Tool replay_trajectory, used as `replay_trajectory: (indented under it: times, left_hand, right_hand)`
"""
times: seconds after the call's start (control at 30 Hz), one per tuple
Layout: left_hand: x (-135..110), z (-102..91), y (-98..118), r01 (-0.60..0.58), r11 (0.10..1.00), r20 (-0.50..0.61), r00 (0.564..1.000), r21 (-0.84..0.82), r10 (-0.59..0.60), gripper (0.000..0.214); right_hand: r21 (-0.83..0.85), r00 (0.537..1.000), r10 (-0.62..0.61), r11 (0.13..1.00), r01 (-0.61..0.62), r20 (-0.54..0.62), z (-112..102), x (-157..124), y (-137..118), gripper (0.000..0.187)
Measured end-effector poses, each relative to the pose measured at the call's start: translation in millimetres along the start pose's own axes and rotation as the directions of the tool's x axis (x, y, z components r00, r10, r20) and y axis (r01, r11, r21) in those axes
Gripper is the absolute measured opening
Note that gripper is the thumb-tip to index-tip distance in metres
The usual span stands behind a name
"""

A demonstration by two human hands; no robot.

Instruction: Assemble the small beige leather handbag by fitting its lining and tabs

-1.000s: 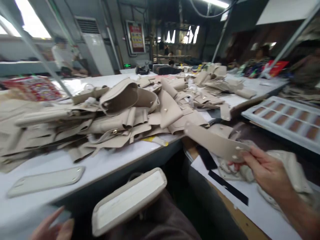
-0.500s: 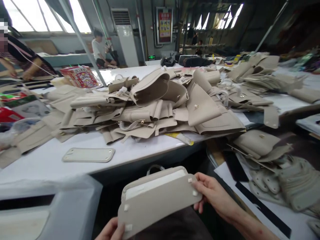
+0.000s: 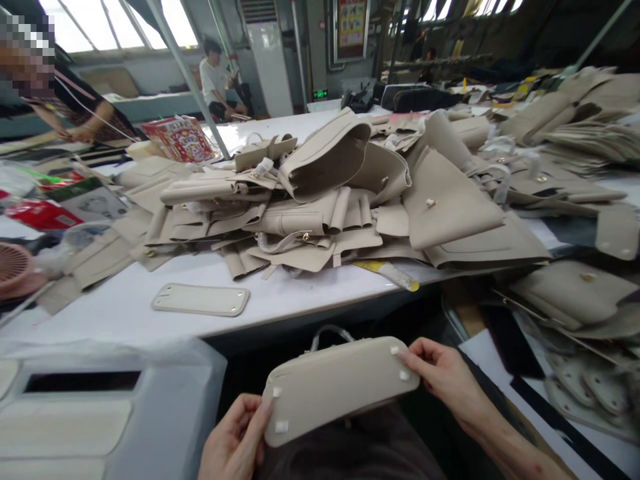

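On my lap I hold a beige oblong bag base panel (image 3: 340, 387) with small white tabs at its corners, lying flat on top of a bag body. My left hand (image 3: 235, 440) grips its near left end, thumb on top. My right hand (image 3: 445, 380) pinches its far right end. A metal handle loop (image 3: 327, 333) pokes up behind the panel. A second, similar base panel (image 3: 200, 300) lies on the white table (image 3: 115, 313) in front of me.
A big heap of beige leather bag pieces (image 3: 340, 193) covers the table's middle. More beige parts (image 3: 570, 293) lie at the right. A plastic-covered grey machine (image 3: 100, 407) sits at lower left. Other people (image 3: 215, 80) work at the back left.
My right hand brought a panel from the right-hand pile down onto the bag on my lap. My left hand came up and took its left end. The view tilted down and left.
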State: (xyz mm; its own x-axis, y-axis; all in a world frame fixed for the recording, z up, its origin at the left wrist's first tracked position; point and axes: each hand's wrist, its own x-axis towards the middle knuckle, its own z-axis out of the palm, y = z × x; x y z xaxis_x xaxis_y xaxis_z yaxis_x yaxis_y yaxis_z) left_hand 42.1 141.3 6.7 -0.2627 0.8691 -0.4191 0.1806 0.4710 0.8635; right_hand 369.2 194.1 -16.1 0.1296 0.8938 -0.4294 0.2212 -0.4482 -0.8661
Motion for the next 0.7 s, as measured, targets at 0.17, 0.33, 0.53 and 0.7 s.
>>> replay_trajectory:
  times: [0.17, 0.33, 0.53, 0.7]
  left_hand:
    - [13, -0.1, -6, 0.024, 0.998, 0.009, 1.0, -0.059, -0.024, 0.05]
    - [28, -2.8, -19, 0.099, 0.99, 0.036, 0.995, -0.103, -0.096, 0.057]
    - [25, 0.4, -11, 0.176, 0.965, 0.037, 0.984, -0.192, -0.173, 0.056]
    - [20, 4.1, -6, 0.169, 0.958, 0.023, 0.986, -0.233, -0.168, 0.055]
  right_hand:
    - [0.029, 0.998, 0.061, 0.998, -0.061, -0.019, 3, 1, -1, 0.061]
    - [0.093, 0.991, 0.131, 0.987, -0.13, -0.001, 4, -1, 1, 0.064]
    - [0.145, 0.991, 0.137, 0.98, -0.137, 0.013, 3, 1, 17, 0.058]
    - [0.173, 0.993, 0.118, 0.978, -0.116, -0.001, 4, 1, 21, 0.056]
